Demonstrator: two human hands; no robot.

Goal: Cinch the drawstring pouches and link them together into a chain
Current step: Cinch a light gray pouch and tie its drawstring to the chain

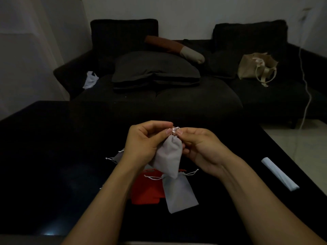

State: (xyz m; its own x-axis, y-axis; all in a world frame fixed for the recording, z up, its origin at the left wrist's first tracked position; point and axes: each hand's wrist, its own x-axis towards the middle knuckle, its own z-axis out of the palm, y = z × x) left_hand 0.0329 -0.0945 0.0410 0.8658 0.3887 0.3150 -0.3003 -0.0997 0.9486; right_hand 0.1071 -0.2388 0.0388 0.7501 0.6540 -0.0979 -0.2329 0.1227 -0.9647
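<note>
Above the black desk (pixel 53 174), both hands meet at the neck of a grey pouch (pixel 169 156) held up in the air. The left hand (pixel 143 144) wraps round the pouch's upper side, its fingers (pixel 159 125) curled in and pinching at the gathered mouth. The right hand (pixel 200 147) faces it from the other side, its fingers (pixel 179 132) pinched on the white drawstring (pixel 175 129), which shows as a small loop just between the two thumbs. The pouch hangs down from that grip — its mouth bunched tight, its body loose and tilted slightly toward the left wrist.

Below the hands, flat on the desk, lies a second grey pouch (pixel 180 195) with its white cords spread at the top, overlapping the edge of a red pouch (pixel 146 190) just beside it. Another grey pouch (pixel 116 157) peeks out behind the left wrist, mostly hidden, its cord ends showing. Well apart, near the desk's right edge, rests a folded white strip (pixel 279 174) — what it is made of cannot be told.

Beyond the desk stands a dark sofa (pixel 177 99) carrying cushions and a beige tote bag (pixel 254 68).
</note>
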